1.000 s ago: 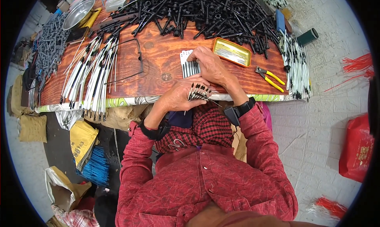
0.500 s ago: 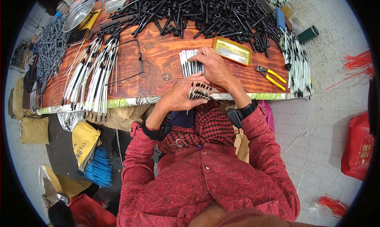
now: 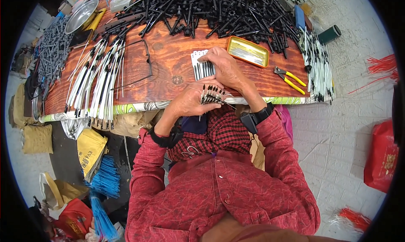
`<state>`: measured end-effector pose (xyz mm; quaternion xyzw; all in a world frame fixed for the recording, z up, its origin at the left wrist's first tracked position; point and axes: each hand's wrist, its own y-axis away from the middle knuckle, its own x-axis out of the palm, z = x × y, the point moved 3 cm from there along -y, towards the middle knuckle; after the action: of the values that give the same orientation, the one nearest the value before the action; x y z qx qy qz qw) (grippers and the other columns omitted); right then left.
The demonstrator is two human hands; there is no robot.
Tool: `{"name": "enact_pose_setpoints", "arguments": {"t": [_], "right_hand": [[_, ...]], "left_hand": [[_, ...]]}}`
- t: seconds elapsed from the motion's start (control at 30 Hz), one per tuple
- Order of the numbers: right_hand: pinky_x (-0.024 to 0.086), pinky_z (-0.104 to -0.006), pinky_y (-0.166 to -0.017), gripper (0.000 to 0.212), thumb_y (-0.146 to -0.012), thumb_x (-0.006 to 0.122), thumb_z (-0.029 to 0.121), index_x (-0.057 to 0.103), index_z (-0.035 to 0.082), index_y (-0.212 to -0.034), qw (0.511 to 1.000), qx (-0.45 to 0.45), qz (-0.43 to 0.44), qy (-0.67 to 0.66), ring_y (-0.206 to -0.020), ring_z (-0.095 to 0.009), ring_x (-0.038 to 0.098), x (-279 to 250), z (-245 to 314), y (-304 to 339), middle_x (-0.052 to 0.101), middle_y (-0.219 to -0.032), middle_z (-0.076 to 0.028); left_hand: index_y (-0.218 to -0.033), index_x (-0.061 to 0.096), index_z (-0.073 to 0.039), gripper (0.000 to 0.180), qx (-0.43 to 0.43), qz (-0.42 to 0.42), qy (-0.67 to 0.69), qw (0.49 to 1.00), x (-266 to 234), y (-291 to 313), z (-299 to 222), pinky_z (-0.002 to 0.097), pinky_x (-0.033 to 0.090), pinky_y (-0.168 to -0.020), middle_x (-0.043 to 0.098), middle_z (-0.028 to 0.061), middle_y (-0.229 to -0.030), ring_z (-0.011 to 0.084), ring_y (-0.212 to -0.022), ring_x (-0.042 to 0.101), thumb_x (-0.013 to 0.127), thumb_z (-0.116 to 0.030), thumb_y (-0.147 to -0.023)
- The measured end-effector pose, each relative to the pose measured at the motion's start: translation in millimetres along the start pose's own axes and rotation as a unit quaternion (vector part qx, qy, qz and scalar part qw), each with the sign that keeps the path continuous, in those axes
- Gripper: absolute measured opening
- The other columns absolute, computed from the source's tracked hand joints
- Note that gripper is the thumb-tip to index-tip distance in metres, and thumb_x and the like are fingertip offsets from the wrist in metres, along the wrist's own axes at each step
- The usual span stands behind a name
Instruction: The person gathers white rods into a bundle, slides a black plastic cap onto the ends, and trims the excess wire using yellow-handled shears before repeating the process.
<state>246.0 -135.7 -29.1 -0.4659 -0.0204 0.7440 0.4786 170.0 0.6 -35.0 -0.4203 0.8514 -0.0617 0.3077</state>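
My left hand (image 3: 187, 102) is closed round a bundle of thin white rods with black tips (image 3: 213, 94), near the table's front edge. Just beyond it, my right hand (image 3: 226, 69) bends its fingers over a row of flat white strips with black stems (image 3: 203, 66). The strips lie side by side, their holed white ends pointing away from me. My two hands touch or nearly touch, and the lower ends of the strips are hidden behind them. Right of my right hand sits a yellow-rimmed tin (image 3: 248, 52) holding thin pale pieces.
Black plastic rods (image 3: 211, 14) are heaped at the back of the wooden table (image 3: 162, 88). Yellow-handled cutters (image 3: 290, 80) lie at the right. Eyeglasses (image 3: 147, 58) and bundles of white rods (image 3: 99, 79) are at the left. A metal bowl (image 3: 81, 17) stands far left.
Both hands stay nearly in place. My right fingers have shifted slightly, and more of the strips' black stems shows. The view has moved a little, bringing blue strands into sight at the lower left.
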Motion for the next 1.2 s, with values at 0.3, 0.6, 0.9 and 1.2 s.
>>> {"name": "enact_pose_setpoints", "arguments": {"t": [0.3, 0.6, 0.9, 1.2], "right_hand": [[0.047, -0.0384, -0.083, 0.025, -0.080, 0.063, 0.000, 0.070, 0.006, -0.103, 0.999, -0.028, 0.036, 0.010, -0.092, -0.028, 0.056, -5.3, 3.2, 1.1, 0.055, -0.091, -0.010], [0.046, -0.0380, -0.084, 0.023, -0.080, 0.063, 0.001, 0.069, 0.004, -0.101, 0.998, -0.040, 0.045, 0.024, -0.095, -0.029, 0.055, -4.0, 13.8, 3.4, 0.055, -0.093, -0.010], [0.045, -0.0392, -0.086, 0.021, -0.081, 0.063, 0.002, 0.065, 0.005, -0.102, 0.997, -0.068, 0.036, 0.013, -0.096, -0.031, 0.055, -0.8, 9.6, 2.9, 0.056, -0.093, -0.011], [0.044, -0.0399, -0.086, 0.018, -0.081, 0.065, 0.008, 0.065, 0.006, -0.098, 0.998, -0.060, 0.027, 0.004, -0.095, -0.031, 0.054, 0.0, 12.9, 3.8, 0.056, -0.092, -0.010]], "left_hand": [[-0.094, 0.070, -0.008, 0.023, -0.030, -0.013, -0.013, 0.999, 1.8, 3.9, -11.3, 0.0416, 0.042, -0.106, 0.069, 0.0049, -0.103, 0.0258, -0.111, 0.062, 0.078, -0.005, -0.073], [-0.093, 0.070, -0.008, 0.022, -0.029, 0.020, 0.011, 0.999, -0.3, 7.1, -15.5, 0.0429, 0.041, -0.107, 0.070, 0.0039, -0.103, 0.0244, -0.111, 0.062, 0.077, -0.004, -0.072], [-0.090, 0.071, -0.008, 0.020, -0.018, 0.000, 0.017, 1.000, 0.8, 8.0, -12.4, 0.0424, 0.044, -0.103, 0.070, 0.0029, -0.097, 0.0244, -0.108, 0.063, 0.078, -0.004, -0.071], [-0.091, 0.072, -0.008, 0.019, -0.012, -0.006, 0.015, 1.000, 0.6, 10.9, -11.4, 0.0406, 0.046, -0.099, 0.070, 0.0033, -0.101, 0.0242, -0.106, 0.063, 0.078, -0.004, -0.072]]}}
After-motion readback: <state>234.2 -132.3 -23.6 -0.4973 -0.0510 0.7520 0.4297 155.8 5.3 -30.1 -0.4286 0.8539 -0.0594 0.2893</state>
